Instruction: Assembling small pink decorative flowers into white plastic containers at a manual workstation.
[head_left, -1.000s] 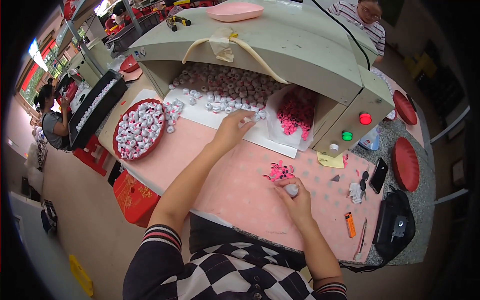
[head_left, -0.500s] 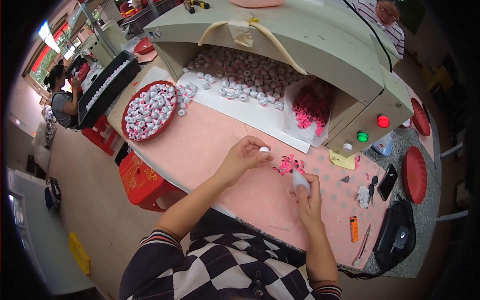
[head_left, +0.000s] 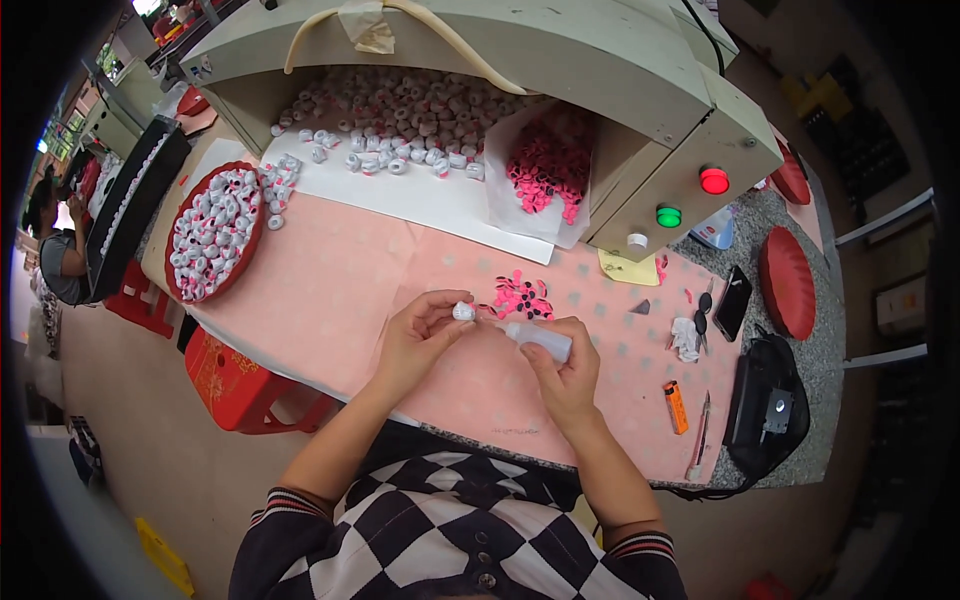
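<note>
Pinched between the thumb and fingers of my left hand [head_left: 412, 340] is a small white rounded piece [head_left: 464, 311]. My right hand [head_left: 570, 378] grips a translucent squeeze bottle [head_left: 546, 342], tilted nearly flat. Its thin nozzle points left at the white piece; whether the tip touches it I cannot tell. Just beyond both hands lies a loose pile of small pink and black pieces [head_left: 522, 296] on the pink table cover [head_left: 330, 260].
A red bowl [head_left: 172, 262] heaped with similar white pieces stands at the left. Many more lie under the grey machine [head_left: 640, 110], beside a bag of pink pieces [head_left: 548, 170]. On the right are an orange lighter [head_left: 676, 407], a phone [head_left: 733, 303] and a black bag [head_left: 770, 410].
The bottle has swung from upright to nearly flat, its nozzle now facing the white piece. My hands are closer together. The whole view has shifted, with the machine farther left.
</note>
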